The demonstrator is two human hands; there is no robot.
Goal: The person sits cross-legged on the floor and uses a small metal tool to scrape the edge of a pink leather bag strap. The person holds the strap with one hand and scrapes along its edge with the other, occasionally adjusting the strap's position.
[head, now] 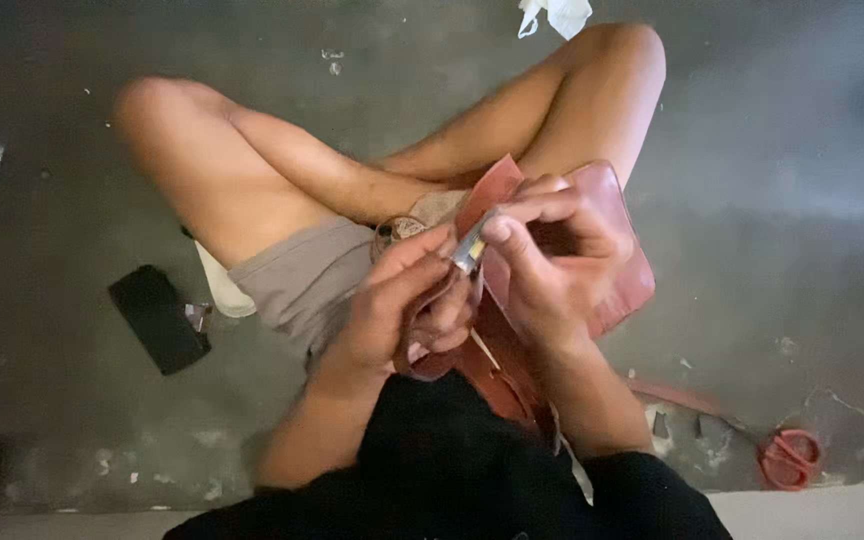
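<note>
My seat: I am sitting on the grey floor (792, 200) with my legs crossed, looking down at my lap.
Left hand (397, 300): I am curling its fingers (422, 250) around a strip of the red-brown leather and pinching the end of the small tool.
Right hand (552, 250): I am closing its fingers (527, 215) on the same small tool, with my thumb on top.
Small tool (469, 252): it is thin, shiny and grey, and it is sitting between both my hands, right over the leather.
Red-brown leather piece (627, 280): it is lying on my lap, under and behind my right hand, and one corner is sticking up near my knee.
Leather strips (502, 375): they are hanging down from my hands toward my black shirt.
Black flat thing (157, 318): it is lying on the floor by my left leg, well apart from my hands.
Red scissors (790, 458): they are lying on the floor, far off on my right side.
White scrap (555, 15): it is lying on the floor past my right knee.
</note>
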